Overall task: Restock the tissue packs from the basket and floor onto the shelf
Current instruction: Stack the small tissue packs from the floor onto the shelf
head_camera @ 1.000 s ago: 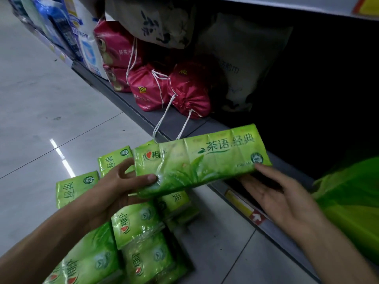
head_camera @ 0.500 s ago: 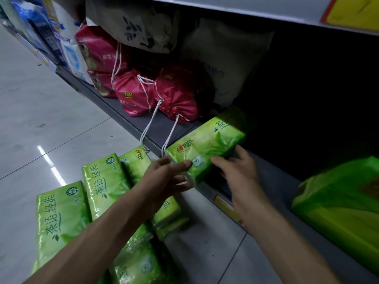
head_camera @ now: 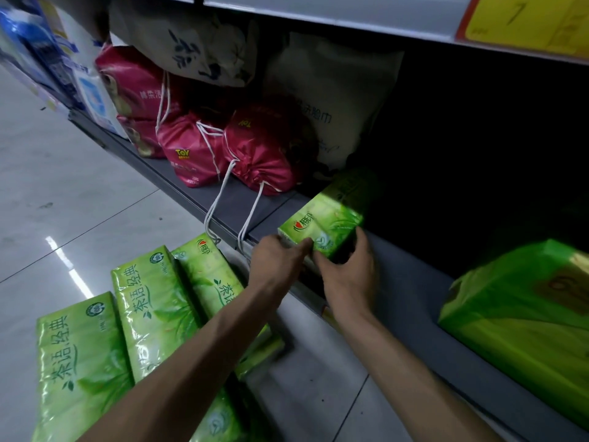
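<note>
A green tissue pack (head_camera: pixel 331 215) lies lengthwise on the grey bottom shelf (head_camera: pixel 404 282), its far end in the dark recess. My left hand (head_camera: pixel 277 260) pinches its near left corner. My right hand (head_camera: pixel 347 272) cups its near right side. Several more green tissue packs (head_camera: pixel 153 311) lie on the tiled floor below my left arm. Another green tissue pack (head_camera: pixel 526 317) sits on the shelf at the right. No basket is in view.
Red drawstring bags (head_camera: pixel 255 157) with white cords hanging over the shelf edge stand left of the held pack. White cloth bags (head_camera: pixel 331 100) sit behind them. An upper shelf (head_camera: pixel 334 11) with a yellow price tag (head_camera: pixel 522 20) overhangs. Blue and white packs (head_camera: pixel 63 68) fill the far left.
Both hands turned the pack end-on and pushed it from above the floor onto the shelf, then deeper in. The view has moved closer to the shelf.
</note>
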{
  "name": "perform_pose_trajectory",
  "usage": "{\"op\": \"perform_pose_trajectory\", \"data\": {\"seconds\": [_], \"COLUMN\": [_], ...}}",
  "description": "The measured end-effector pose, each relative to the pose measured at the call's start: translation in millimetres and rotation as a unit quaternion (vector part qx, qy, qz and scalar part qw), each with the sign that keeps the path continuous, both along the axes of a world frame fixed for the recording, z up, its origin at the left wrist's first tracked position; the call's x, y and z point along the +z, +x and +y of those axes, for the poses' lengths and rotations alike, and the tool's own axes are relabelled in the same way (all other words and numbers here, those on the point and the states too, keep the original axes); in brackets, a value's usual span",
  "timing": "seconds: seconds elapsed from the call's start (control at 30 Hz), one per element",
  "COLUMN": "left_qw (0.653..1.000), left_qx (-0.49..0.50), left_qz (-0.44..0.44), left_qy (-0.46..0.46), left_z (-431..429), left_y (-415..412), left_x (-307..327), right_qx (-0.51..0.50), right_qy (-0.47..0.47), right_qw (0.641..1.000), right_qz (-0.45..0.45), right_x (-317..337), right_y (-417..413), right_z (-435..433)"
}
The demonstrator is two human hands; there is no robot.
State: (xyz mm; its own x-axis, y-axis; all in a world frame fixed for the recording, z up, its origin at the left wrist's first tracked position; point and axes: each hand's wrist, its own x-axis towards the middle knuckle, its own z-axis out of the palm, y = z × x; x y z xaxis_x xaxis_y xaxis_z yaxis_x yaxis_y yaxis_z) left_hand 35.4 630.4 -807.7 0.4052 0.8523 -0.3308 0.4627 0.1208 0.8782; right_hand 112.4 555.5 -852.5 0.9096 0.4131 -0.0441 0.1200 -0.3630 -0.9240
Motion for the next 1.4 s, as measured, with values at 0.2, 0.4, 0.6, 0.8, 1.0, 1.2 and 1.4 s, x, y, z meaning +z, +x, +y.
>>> {"op": "perform_pose_trajectory", "data": {"seconds": [0.2,0.4,0.6,0.8,1.0,1.2,1.4], "left_qw": [0.986,0.981,0.975,0.962,0.973,0.993,0.956], "left_qx": [0.035,0.027,0.02,0.031,0.059,0.054,0.084], "left_qz": [-0.131,-0.147,-0.155,-0.185,-0.174,0.011,0.205], "left_qy": [-0.095,-0.127,-0.155,-0.197,-0.142,0.109,0.19], "left_z": [-8,-7,-6,-5,-1,14,16], "left_y": [-6,-11,-11,-26,-84,-157,-214], "left_x": [5,4,0,-1,-3,-8,-16], "right_qx": [0.003,0.01,0.01,0.005,0.124,0.31,0.393], "right_qy": [-0.006,0.005,-0.009,-0.024,-0.059,-0.119,-0.215], "right_qw": [0.999,0.999,1.0,1.0,0.99,0.943,0.891], "right_qz": [0.048,0.037,0.02,0.018,-0.029,-0.031,0.074], "right_x": [-1,-12,-17,8,43,32,19], "right_y": [-3,3,8,-12,-68,-115,-146], "right_z": [-5,2,3,-13,-46,-27,7]}}
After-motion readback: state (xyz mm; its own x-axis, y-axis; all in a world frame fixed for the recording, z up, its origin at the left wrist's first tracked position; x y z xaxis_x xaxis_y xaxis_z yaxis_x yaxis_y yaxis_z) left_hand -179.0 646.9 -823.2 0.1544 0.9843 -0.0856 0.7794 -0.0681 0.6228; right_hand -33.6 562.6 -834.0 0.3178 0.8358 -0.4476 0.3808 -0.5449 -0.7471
